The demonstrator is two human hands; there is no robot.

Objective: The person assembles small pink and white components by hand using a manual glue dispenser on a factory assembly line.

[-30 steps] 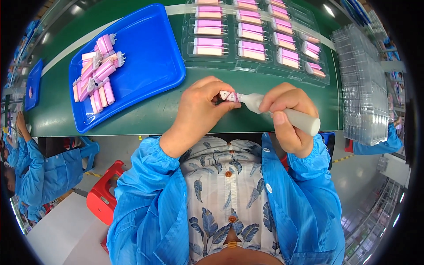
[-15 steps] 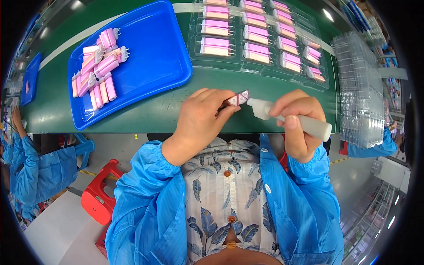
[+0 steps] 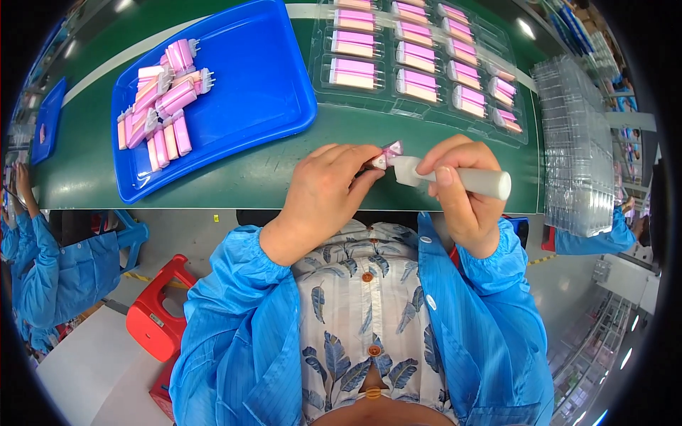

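My left hand (image 3: 320, 192) pinches a small pink-and-white block (image 3: 389, 153) between thumb and fingers. The block's end points to the right, and most of its body is hidden by the fingers. My right hand (image 3: 465, 188) is closed round a white tool with a cylindrical handle (image 3: 486, 183) and a wider, paler head (image 3: 407, 171). That head is right beside the block's exposed end; I cannot tell whether they touch. Both hands are over the front edge of the green table (image 3: 234, 181).
A blue tray (image 3: 307, 117) on the left holds a loose pile of pink-and-cream blocks (image 3: 170, 103). Ahead, a clear compartment tray (image 3: 398, 106) carries rows of similar blocks. Clear trays (image 3: 579, 149) are stacked at right. A red stool (image 3: 153, 319) and a co-worker's blue sleeve (image 3: 78, 270) are at left.
My right hand has moved left with the white tool, bringing its head closer to the block. The block's end looks slightly turned in my left hand.
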